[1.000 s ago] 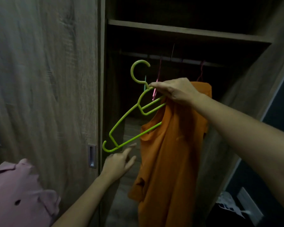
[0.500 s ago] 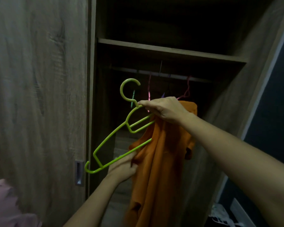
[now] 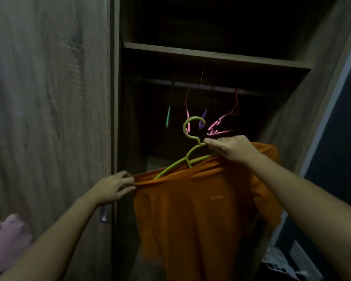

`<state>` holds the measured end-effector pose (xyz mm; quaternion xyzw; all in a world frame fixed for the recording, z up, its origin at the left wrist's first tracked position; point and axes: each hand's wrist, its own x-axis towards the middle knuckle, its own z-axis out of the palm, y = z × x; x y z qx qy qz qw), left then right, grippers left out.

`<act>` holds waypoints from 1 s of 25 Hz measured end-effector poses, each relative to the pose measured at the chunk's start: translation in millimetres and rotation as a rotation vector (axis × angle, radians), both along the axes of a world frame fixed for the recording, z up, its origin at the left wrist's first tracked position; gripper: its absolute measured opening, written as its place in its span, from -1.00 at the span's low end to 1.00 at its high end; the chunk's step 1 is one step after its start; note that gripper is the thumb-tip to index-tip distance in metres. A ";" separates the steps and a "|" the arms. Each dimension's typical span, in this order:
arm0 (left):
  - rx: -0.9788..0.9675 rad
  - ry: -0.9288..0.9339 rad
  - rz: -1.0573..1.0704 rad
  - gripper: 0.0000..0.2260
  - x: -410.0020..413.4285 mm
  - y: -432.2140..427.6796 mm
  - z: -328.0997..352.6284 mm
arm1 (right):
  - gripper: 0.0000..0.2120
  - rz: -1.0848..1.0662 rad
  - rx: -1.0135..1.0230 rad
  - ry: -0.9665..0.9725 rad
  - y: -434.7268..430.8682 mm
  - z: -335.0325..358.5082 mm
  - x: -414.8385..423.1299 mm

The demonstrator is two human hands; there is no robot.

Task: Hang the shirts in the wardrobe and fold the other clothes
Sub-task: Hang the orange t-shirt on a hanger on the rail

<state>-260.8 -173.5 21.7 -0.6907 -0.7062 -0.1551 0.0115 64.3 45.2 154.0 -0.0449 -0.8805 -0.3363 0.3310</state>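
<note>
Green hanger (image 3: 187, 157) tilted, hook up toward wardrobe rail (image 3: 201, 86); right hand (image 3: 230, 150) pinches its neck, left hand (image 3: 115, 187) pinches orange shirt (image 3: 193, 216) shoulder.

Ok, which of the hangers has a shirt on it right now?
The green hanger, gripped by the right hand, carries the orange shirt. The pink hangers on the rail are bare.

Orange shirt (image 3: 195, 209), green hanger (image 3: 187, 157)
</note>
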 end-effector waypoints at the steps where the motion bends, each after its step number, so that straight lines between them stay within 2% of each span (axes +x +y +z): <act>1: -0.014 0.031 -0.007 -0.67 -0.6 1.1 14.8 | -0.67 -0.014 0.008 0.008 0.4 -5.7 -2.3; 3: -0.056 0.002 -0.026 -0.88 6.3 7.7 44.8 | -0.65 -0.062 -0.070 0.067 -10.1 -19.5 -12.4; 4: -0.045 -0.060 -0.062 -0.94 14.5 11.1 57.4 | -0.64 -0.093 -0.176 0.089 -18.4 -26.7 -18.0; 5: -0.014 -0.147 -0.098 -0.91 23.7 14.2 66.4 | -0.64 -0.121 -0.339 0.100 -26.7 -31.8 -22.7; 7: 0.059 -0.382 -0.118 -0.70 32.5 15.2 75.0 | -0.67 -0.185 -0.648 0.096 -32.4 -40.5 -26.4; 9: 0.084 -0.576 -0.094 -0.50 33.9 12.8 76.3 | -0.72 -0.214 -0.762 0.152 -30.7 -44.6 -21.4; 11: 0.044 -0.515 -0.052 -0.49 34.5 13.2 77.5 | -0.79 -0.185 -0.856 0.171 -27.7 -48.8 -17.1; 13: 0.050 -0.419 -0.036 -0.63 36.5 15.9 81.9 | -0.84 -0.120 -0.937 0.134 -30.5 -49.9 -19.0; 14: 0.095 -0.434 -0.046 -0.68 38.0 15.5 83.6 | -0.82 -0.082 -0.978 0.129 -32.1 -49.2 -17.8; 16: 0.200 -0.463 -0.091 -0.64 33.1 10.7 85.8 | -0.63 -0.064 -1.055 0.155 -29.2 -44.9 -7.9; 18: 0.269 -0.497 -0.082 -0.55 21.9 0.2 85.9 | -0.42 -0.181 -1.108 0.150 -15.3 -48.5 16.6; 20: 0.325 -0.534 -0.039 -0.51 9.7 -9.8 87.2 | -0.32 -0.314 -1.222 0.135 -2.1 -66.5 39.9; 22: 0.339 -0.571 -0.008 -0.50 -1.3 -17.0 91.5 | -0.42 -0.319 -1.307 0.129 2.0 -87.9 50.7; 24: 0.301 -0.543 0.023 -0.60 -10.6 -23.5 94.6 | -0.79 -0.219 -1.333 0.211 3.1 -99.9 51.3; 25: 0.280 -0.495 0.045 -0.71 -14.4 -25.9 95.0 | -0.92 -0.147 -1.364 0.273 2.2 -99.6 49.7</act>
